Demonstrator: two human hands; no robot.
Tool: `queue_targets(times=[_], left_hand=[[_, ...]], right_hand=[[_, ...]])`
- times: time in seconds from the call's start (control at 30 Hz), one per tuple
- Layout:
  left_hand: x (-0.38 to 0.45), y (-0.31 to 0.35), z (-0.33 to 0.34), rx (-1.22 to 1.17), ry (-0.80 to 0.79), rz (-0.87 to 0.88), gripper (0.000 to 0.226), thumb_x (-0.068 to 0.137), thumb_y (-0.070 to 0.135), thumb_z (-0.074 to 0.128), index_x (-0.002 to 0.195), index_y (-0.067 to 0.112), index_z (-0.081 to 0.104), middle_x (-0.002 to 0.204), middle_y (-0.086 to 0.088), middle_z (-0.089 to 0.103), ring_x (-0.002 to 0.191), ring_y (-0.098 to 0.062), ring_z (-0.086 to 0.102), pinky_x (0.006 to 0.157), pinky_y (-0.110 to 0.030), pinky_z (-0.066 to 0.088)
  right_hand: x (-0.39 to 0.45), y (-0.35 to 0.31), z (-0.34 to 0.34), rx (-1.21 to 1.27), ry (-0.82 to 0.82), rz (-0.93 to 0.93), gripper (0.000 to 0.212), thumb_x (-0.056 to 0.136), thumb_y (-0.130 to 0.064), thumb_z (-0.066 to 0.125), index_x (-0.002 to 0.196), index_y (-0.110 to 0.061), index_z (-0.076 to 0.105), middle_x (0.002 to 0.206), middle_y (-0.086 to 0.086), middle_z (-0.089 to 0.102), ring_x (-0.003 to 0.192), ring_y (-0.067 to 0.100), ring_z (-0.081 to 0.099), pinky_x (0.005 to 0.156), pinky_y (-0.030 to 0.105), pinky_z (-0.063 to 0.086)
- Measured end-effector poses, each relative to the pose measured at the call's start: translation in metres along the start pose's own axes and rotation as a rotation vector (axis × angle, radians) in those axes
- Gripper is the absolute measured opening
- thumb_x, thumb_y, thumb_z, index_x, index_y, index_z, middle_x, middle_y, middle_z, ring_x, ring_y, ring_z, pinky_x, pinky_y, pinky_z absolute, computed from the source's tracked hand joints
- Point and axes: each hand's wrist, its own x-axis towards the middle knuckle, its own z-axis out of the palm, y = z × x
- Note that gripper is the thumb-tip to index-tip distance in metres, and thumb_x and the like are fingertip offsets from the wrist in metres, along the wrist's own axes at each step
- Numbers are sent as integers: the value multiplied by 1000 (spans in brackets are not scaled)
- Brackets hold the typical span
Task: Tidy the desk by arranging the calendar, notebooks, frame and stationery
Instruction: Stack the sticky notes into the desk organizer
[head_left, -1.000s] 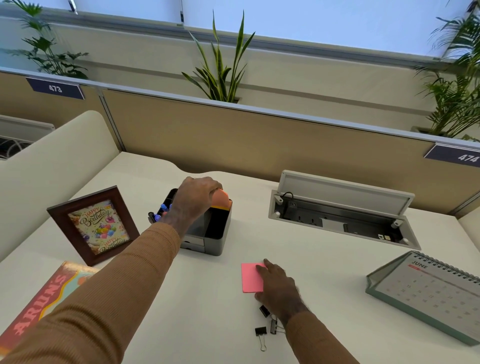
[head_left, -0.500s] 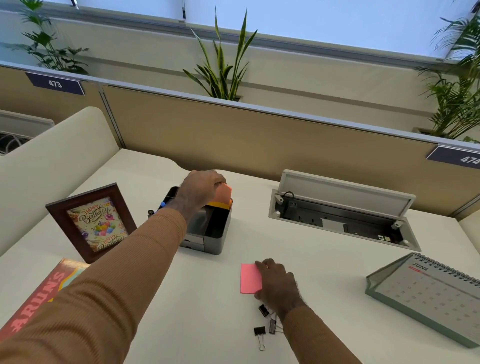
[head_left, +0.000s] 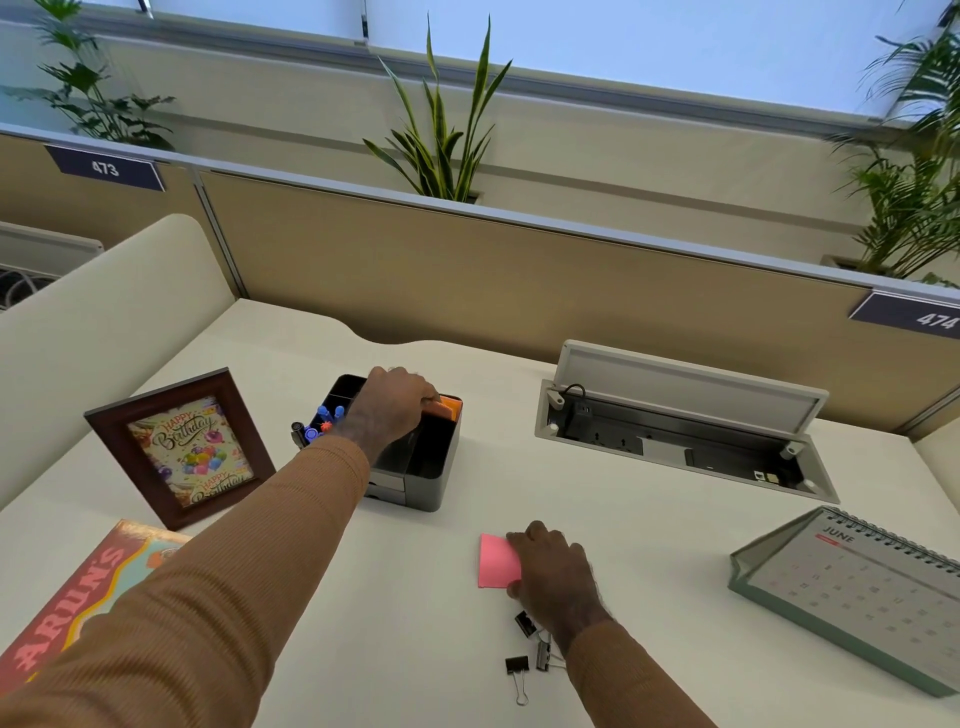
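Note:
My left hand (head_left: 390, 405) reaches over the dark grey desk organiser (head_left: 423, 480) and grips an orange sticky-note pad (head_left: 448, 408) at its back right compartment. Blue pens (head_left: 323, 420) stand in the organiser's left side. My right hand (head_left: 553, 571) rests flat on the desk with its fingers on the right edge of a pink sticky-note pad (head_left: 497, 561). Black binder clips (head_left: 525, 649) lie just below that hand. A brown birthday photo frame (head_left: 182, 449) stands at the left. A colourful notebook (head_left: 67, 592) lies at the front left. A green desk calendar (head_left: 857, 587) showing June sits at the right.
An open cable hatch (head_left: 685, 431) with sockets is set into the desk at the back right. A tan partition (head_left: 519, 280) with plants behind it closes off the back. A cream divider (head_left: 104, 312) rises on the left.
My left hand has pushed the orange pad lower into the organiser's back compartment. The right hand stays on the pink pad, barely shifted.

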Motion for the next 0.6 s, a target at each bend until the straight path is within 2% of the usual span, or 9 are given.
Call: queue_targets(times=[0.1,0.2,0.27,0.37,0.43,0.47,0.53,0.6], left_hand=[[-1,2,4,65,-33,11,33,95,23,48,125,32,60,118,2,64,106,-21,54,93,-42,38],[-1,5,8,94,-53,10,35,95,23,49,128,29,58,123,1,62,110,-22,53,96,-44,38],[-3,8,10,77,-3,3,36,94,23,48,129,28,57,126,3,60,115,-21,51,100,-44,34],[-13,16,4,2,168,7,35,94,23,48,127,27,59,129,5,59,122,-18,48,105,-43,31],[-22,28,1,-96,290,25,30,93,24,47,117,24,65,121,4,63,115,-20,54,96,-39,38],[-29,37,2,-187,302,24,27,92,25,47,109,23,67,114,3,66,107,-21,59,89,-37,42],[-49,64,5,-464,197,-59,26,92,34,47,96,19,68,100,2,69,97,-20,63,76,-30,45],[-73,91,8,-646,-5,-160,37,93,46,47,91,17,69,91,1,70,89,-19,65,71,-27,45]], right_hand=[[-2,0,2,-45,71,-13,46,46,-42,83,87,-28,68,78,-6,61,61,16,60,48,31,44],[-5,0,1,-38,141,-29,36,47,-40,81,78,-30,66,70,-7,58,54,14,56,43,27,38],[-8,-1,-2,29,128,12,29,56,-40,73,82,-29,65,73,-7,59,58,16,59,45,29,39],[-10,-1,-10,311,103,136,31,77,-38,56,107,-31,57,97,-6,58,82,19,62,65,32,43],[-11,-1,-17,541,80,165,33,82,-36,57,114,-31,52,103,-7,55,87,14,59,69,24,44],[-12,-2,-21,654,79,173,33,82,-33,61,114,-29,52,103,-7,55,86,11,57,69,18,43],[-10,-4,-28,822,108,198,34,80,-28,67,111,-27,54,103,-6,58,86,5,56,65,13,41],[-9,-7,-34,913,156,229,36,78,-26,71,111,-27,55,103,-7,59,87,2,56,63,12,40]])
